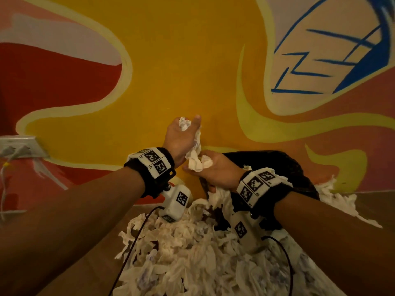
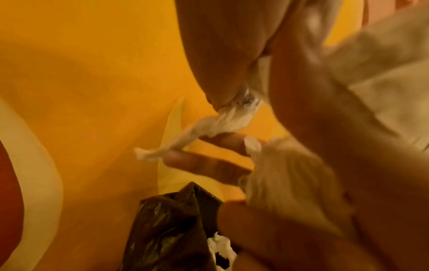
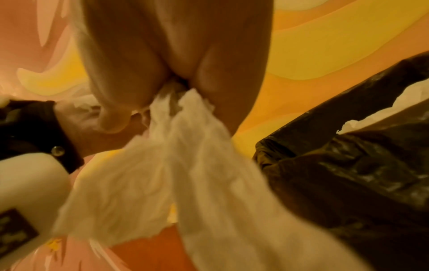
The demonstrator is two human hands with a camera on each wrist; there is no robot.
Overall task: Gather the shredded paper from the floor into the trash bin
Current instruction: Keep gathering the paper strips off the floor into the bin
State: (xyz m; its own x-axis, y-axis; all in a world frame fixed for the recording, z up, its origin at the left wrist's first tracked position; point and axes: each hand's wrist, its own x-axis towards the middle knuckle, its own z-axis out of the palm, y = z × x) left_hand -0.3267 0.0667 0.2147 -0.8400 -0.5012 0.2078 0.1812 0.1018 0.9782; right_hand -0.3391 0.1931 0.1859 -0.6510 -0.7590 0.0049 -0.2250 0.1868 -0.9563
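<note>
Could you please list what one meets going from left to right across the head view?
Wall socket → left hand → right hand → black bin bag → paper strips draped over the bag's right side.

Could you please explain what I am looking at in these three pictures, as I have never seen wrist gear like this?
No machine here: a person works with bare hands. The big picture comes from a head-worn camera; the other two from cameras strapped under each wrist, on the black bands with checkered markers.

The left hand grips a wad of shredded paper. The right hand grips another wad, just below the left. Both are raised in front of a painted wall.

Below lies a heap of paper shreds on the floor. Beside it is the trash bin's black bag, already holding some paper.
</note>
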